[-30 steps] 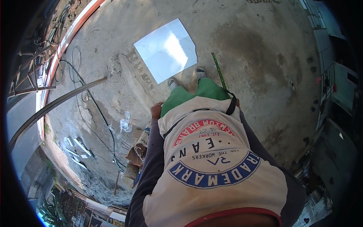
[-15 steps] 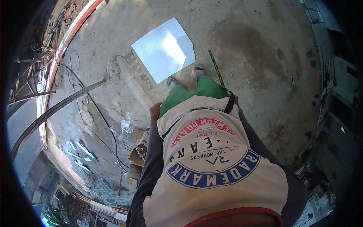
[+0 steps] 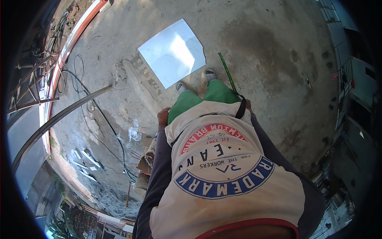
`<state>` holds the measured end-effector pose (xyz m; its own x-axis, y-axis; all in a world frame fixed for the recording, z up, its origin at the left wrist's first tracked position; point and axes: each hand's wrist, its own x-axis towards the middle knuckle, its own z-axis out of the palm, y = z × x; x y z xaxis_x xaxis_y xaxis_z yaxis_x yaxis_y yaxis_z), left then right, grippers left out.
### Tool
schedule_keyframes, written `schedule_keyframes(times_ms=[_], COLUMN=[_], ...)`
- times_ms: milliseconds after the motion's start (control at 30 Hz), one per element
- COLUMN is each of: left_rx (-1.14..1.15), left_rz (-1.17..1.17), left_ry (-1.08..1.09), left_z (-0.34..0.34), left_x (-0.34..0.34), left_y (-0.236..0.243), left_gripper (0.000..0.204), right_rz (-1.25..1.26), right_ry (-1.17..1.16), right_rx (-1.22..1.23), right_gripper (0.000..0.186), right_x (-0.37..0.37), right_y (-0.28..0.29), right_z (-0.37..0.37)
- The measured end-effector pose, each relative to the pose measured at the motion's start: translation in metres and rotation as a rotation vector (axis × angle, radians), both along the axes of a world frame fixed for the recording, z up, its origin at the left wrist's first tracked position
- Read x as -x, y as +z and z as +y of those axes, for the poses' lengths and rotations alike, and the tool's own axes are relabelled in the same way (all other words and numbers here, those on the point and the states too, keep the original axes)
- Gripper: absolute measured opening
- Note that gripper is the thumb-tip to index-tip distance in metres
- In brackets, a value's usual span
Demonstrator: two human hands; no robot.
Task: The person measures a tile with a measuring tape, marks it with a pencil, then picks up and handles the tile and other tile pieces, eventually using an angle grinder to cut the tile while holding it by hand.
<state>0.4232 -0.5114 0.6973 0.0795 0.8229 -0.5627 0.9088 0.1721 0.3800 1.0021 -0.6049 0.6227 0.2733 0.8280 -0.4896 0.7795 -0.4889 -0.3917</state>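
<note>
My left hand [image 3: 163, 115] hangs beside my left hip, next to the green trousers [image 3: 185, 104]. It looks curled, but its fingers do not show well enough to tell whether it holds anything. Only a sliver of my right hand [image 3: 248, 104] shows at the right hip, beside a black strap [image 3: 241, 107]. From near that strap a narrow green strip with dark marks [image 3: 227, 69], resembling a tape measure blade, reaches forward; its near end is hidden. In front of my feet lies a white, glossy flat sheet [image 3: 169, 59] with a bright patch of light on it.
A curved metal bar [image 3: 59, 115] crosses the left side. Dark cables [image 3: 107, 125] run over the concrete ground. Near my left arm are clear plastic [image 3: 135, 131] and torn cardboard [image 3: 145, 162]. White strips [image 3: 90, 158] lie farther left; a small object [image 3: 308, 83] lies at right.
</note>
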Motion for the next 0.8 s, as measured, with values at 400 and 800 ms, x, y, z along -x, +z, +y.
schedule_keyframes(times_ms=[400,800], left_rx=[-0.010,0.016], left_rz=[0.029,0.126], left_ry=[0.049,0.057], left_z=[-0.009,-0.029], left_x=[0.003,-0.038], left_y=[0.006,0.018], left_gripper=[0.036,0.033], right_rz=[0.056,0.194], right_ry=[0.030,-0.007], right_rx=[0.008,0.054], right_gripper=[0.035,0.035], right_x=[0.005,-0.023], right_y=[-0.003,0.005], right_z=[0.025,0.037])
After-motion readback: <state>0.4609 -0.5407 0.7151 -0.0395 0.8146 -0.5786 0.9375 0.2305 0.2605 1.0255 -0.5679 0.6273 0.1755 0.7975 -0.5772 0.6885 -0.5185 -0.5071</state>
